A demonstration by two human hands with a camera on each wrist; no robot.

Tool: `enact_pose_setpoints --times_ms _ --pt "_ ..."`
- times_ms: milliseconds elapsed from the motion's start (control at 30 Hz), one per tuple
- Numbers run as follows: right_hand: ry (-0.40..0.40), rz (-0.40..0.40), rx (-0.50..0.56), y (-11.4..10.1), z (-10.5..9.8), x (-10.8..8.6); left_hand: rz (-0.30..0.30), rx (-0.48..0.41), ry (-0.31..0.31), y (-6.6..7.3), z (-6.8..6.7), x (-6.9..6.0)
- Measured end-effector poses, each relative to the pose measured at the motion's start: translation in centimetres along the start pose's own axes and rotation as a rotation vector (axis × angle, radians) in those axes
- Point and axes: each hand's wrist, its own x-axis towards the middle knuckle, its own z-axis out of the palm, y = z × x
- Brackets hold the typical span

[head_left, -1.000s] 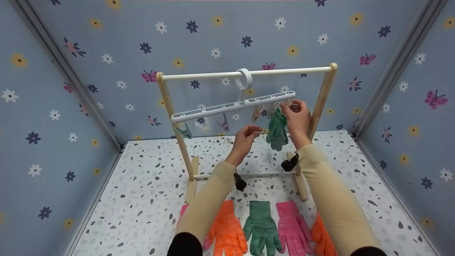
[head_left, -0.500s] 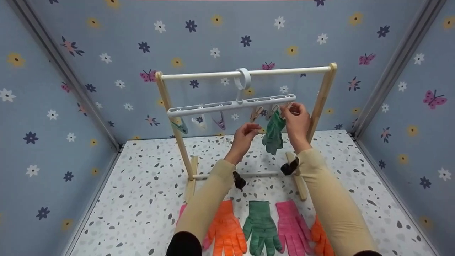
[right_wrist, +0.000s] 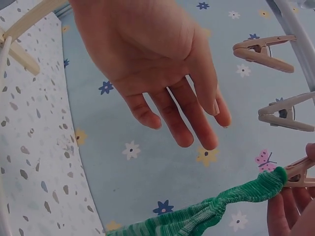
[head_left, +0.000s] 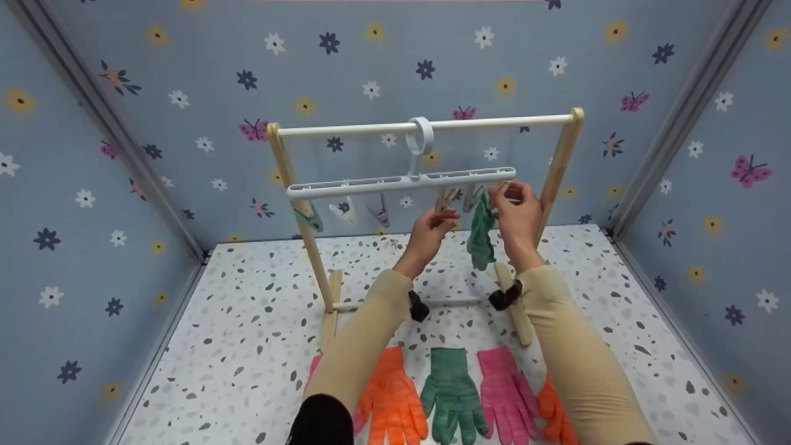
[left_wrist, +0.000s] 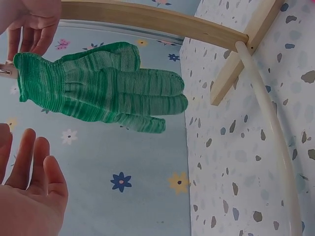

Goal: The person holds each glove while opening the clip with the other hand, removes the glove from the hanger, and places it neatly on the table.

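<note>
In the head view my right hand (head_left: 518, 213) pinches a beige clothespin (right_wrist: 298, 173) at the right end of the white hanger bar (head_left: 401, 183). Clipped in it by the cuff, a green knitted glove (left_wrist: 106, 87) hangs with its fingers down, seen nearly edge-on from the head. My left hand (head_left: 427, 238) is raised to the left of the glove, fingers loosely bent. The left wrist view shows this hand (left_wrist: 37, 189) holding nothing, apart from the glove. Two more clothespins, one brownish (right_wrist: 266, 54) and one greyish (right_wrist: 286, 113), hang between the hands along the bar.
A wooden rack with a white top rod (head_left: 346, 130) carries the hanger by its ring (head_left: 420, 136). Left on the bar hang green (head_left: 309, 216), clear and purple (head_left: 379, 213) clothespins. Orange (head_left: 392, 395), green (head_left: 454, 395) and pink (head_left: 507, 395) gloves lie on the speckled tabletop (head_left: 235, 346).
The hanger bar has swung closer to level, its left end dropping back less far. The hanging green glove has turned edge-on. My left hand has risen slightly; the right keeps its pinch on the clothespin.
</note>
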Motion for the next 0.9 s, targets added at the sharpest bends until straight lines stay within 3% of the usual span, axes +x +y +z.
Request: enact_pose_setpoints --times_ms 200,433,500,700,900 --pt "-0.006 0.023 -0.029 0.0 0.0 -0.2 -0.039 -0.004 -0.01 0.5 0.7 1.0" --pt "-0.015 0.03 -0.031 0.0 -0.2 -0.3 -0.116 0.233 -0.033 1.2 1.5 2.4" --pt "-0.014 0.029 -0.027 0.0 -0.2 -0.4 -0.121 0.26 -0.049 1.2 1.7 2.7" --pt "-0.01 0.023 -0.037 -0.1 -0.2 -0.6 -0.171 0.204 -0.075 1.3 2.2 3.0" --pt "-0.005 -0.009 -0.006 -0.4 0.0 -0.6 -0.11 0.12 -0.046 1.2 2.6 3.1"
